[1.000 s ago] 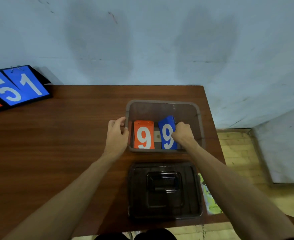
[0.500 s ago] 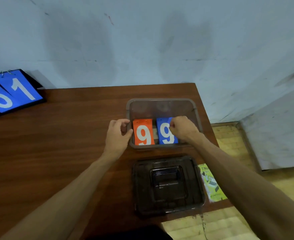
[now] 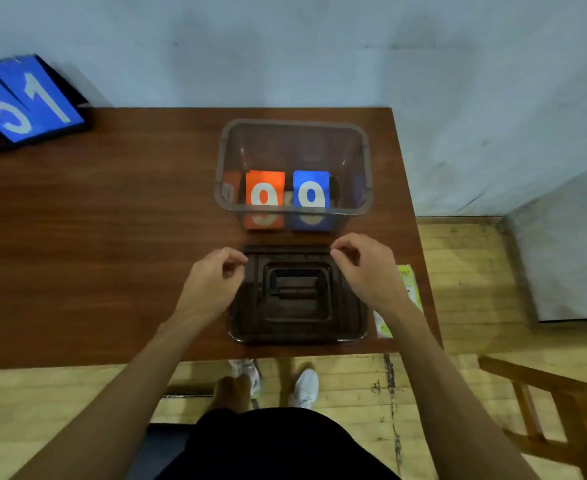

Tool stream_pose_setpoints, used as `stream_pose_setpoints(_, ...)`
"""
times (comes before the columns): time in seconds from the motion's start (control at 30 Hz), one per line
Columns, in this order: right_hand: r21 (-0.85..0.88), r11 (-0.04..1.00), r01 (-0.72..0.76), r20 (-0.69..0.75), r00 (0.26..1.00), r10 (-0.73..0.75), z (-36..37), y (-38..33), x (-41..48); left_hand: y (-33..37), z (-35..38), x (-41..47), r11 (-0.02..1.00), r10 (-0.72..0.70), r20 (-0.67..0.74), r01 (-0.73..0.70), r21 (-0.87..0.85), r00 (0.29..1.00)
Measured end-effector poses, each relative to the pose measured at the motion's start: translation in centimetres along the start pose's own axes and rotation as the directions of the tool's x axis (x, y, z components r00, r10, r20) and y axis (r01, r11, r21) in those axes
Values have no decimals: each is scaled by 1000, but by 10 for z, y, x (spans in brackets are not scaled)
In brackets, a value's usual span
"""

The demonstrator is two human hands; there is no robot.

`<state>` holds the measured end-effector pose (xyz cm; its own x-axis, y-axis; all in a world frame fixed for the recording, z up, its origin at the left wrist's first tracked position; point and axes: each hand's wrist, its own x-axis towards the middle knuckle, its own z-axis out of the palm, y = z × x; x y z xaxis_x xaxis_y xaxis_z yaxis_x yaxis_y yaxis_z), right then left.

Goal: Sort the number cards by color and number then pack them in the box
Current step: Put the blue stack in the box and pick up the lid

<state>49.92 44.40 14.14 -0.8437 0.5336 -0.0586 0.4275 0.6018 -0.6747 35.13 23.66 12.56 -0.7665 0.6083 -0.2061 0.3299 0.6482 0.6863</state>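
A clear plastic box (image 3: 223, 161) stands on the wooden table (image 3: 112, 237). Inside it lie an orange card stack (image 3: 265, 188) and a blue card stack (image 3: 311, 188), side by side, each showing a white 9. The dark box lid (image 3: 297, 296) lies flat on the table just in front of the box. My left hand (image 3: 212, 282) hovers at the lid's left far corner and my right hand (image 3: 368, 268) at its right far corner. Both hands have loosely curled fingers and hold nothing.
A flip scoreboard (image 3: 25, 102) showing blue 5 and 1 sits at the table's far left. A green-and-white leaflet (image 3: 408, 285) lies by the table's right edge, partly under my right arm. A wooden chair (image 3: 562, 410) stands at lower right. The wall is close behind the table.
Both hands have left the box and pulled back to the lid's far corners. The blue stack now lies flat beside the orange one. The camera has tilted further down.
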Motion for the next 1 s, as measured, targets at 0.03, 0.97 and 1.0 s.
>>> stream_pose_setpoints(0.03, -14, 998, -63, 16, 998, 64, 9, 14, -10, -12, 8, -7, 998, -51, 36, 49, 39, 998)
stream_pose_setpoints(0.97, 114, 979, -169, -337, 920, 198, -5, 1, -25, 29, -39, -25, 997, -56, -311, 69, 31, 949)
stream_pose_setpoints(1.0, 113, 979, -171, -347, 916, 200, -14, -4, -15, 39, -48, -17, 997, -58, -330, 72, 28, 942)
